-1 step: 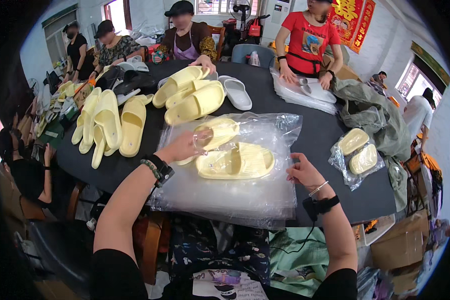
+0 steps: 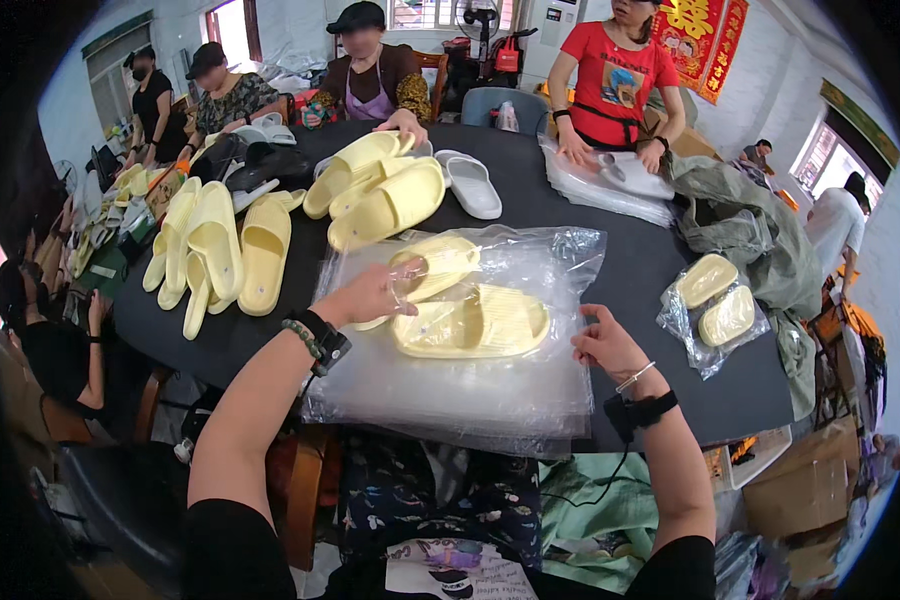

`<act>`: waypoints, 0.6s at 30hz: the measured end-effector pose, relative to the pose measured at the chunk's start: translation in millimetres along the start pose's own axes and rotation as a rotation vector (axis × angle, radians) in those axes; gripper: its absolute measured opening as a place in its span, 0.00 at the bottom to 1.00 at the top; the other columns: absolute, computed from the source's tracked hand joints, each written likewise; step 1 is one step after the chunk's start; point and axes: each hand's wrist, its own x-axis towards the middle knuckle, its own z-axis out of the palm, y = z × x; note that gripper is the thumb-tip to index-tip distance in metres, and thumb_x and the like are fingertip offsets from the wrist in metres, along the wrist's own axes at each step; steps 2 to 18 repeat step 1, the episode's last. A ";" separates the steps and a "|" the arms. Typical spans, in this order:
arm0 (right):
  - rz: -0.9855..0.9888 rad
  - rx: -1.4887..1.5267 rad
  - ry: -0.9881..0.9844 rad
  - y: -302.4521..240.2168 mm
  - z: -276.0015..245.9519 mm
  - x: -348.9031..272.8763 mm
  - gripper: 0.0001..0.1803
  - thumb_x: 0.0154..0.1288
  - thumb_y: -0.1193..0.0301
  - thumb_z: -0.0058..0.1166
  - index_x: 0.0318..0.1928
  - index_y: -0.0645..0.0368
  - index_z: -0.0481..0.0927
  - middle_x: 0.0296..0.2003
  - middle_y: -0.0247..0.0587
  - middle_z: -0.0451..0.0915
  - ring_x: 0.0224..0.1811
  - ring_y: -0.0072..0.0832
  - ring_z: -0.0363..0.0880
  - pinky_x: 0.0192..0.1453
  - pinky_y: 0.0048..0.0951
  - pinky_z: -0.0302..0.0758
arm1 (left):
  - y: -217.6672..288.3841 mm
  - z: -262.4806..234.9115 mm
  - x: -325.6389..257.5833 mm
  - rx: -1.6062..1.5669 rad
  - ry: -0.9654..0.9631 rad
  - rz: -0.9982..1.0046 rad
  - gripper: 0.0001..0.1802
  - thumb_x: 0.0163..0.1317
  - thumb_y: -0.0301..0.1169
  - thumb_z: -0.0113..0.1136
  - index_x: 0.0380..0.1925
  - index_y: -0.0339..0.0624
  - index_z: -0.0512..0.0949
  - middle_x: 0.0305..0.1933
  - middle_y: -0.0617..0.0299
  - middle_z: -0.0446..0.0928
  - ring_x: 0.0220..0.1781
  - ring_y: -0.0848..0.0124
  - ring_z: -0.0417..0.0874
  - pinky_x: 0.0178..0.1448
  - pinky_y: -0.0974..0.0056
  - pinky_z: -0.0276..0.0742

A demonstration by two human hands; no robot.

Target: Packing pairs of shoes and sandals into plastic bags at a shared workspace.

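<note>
Two pale yellow slippers lie at a stack of clear plastic bags [image 2: 450, 395] in front of me. The nearer slipper [image 2: 515, 320] rests on its side, inside the top bag. My left hand [image 2: 375, 292] is closed round the farther slipper [image 2: 445, 262], at the bag's left side; its fingertips are partly covered by film. At the right edge of the top bag, my right hand [image 2: 610, 342] pinches the film between curled fingers and thumb. Exactly how far the farther slipper sits within the bag I cannot tell.
More yellow slippers [image 2: 215, 230] lie left and ahead [image 2: 390, 205], beside a grey slipper [image 2: 473, 185]. A bagged yellow pair [image 2: 727, 315] is at right, by grey-green cloth [image 2: 745, 210]. Across the black table [image 2: 530, 180], a person in red handles bags [image 2: 610, 185]; another person touches the slippers.
</note>
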 end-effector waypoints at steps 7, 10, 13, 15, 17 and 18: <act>-0.007 -0.022 0.002 2.7 -1.1 1.5 0.36 0.66 0.76 0.57 0.69 0.63 0.54 0.32 0.40 0.77 0.31 0.24 0.81 0.33 0.22 0.76 | 2.1 0.2 2.1 0.003 -0.008 0.004 0.40 0.56 0.39 0.68 0.69 0.47 0.66 0.54 0.39 0.78 0.55 0.53 0.80 0.61 0.60 0.73; -0.007 -0.022 0.002 2.7 -1.1 1.5 0.36 0.66 0.76 0.57 0.69 0.63 0.54 0.32 0.40 0.77 0.31 0.24 0.81 0.33 0.22 0.76 | 2.1 0.2 2.1 0.003 -0.008 0.004 0.40 0.56 0.39 0.68 0.69 0.47 0.66 0.54 0.39 0.78 0.55 0.53 0.80 0.61 0.60 0.73; -0.007 -0.022 0.002 2.7 -1.1 1.5 0.36 0.66 0.76 0.57 0.69 0.63 0.54 0.32 0.40 0.77 0.31 0.24 0.81 0.33 0.22 0.76 | 2.1 0.2 2.1 0.003 -0.008 0.004 0.40 0.56 0.39 0.68 0.69 0.47 0.66 0.54 0.39 0.78 0.55 0.53 0.80 0.61 0.60 0.73; -0.007 -0.022 0.002 2.7 -1.1 1.5 0.36 0.66 0.76 0.57 0.69 0.63 0.54 0.32 0.40 0.77 0.31 0.24 0.81 0.33 0.22 0.76 | 2.1 0.2 2.1 0.003 -0.008 0.004 0.40 0.56 0.39 0.68 0.69 0.47 0.66 0.54 0.39 0.78 0.55 0.53 0.80 0.61 0.60 0.73; -0.007 -0.022 0.002 2.7 -1.1 1.5 0.36 0.66 0.76 0.57 0.69 0.63 0.54 0.32 0.40 0.77 0.31 0.24 0.81 0.33 0.22 0.76 | 2.1 0.2 2.1 0.003 -0.008 0.004 0.40 0.56 0.39 0.68 0.69 0.47 0.66 0.54 0.39 0.78 0.55 0.53 0.80 0.61 0.60 0.73; -0.007 -0.022 0.002 2.7 -1.1 1.5 0.36 0.66 0.76 0.57 0.69 0.63 0.54 0.32 0.40 0.77 0.31 0.24 0.81 0.33 0.22 0.76 | 2.1 0.2 2.1 0.003 -0.008 0.004 0.40 0.56 0.39 0.68 0.69 0.47 0.66 0.54 0.39 0.78 0.55 0.53 0.80 0.61 0.60 0.73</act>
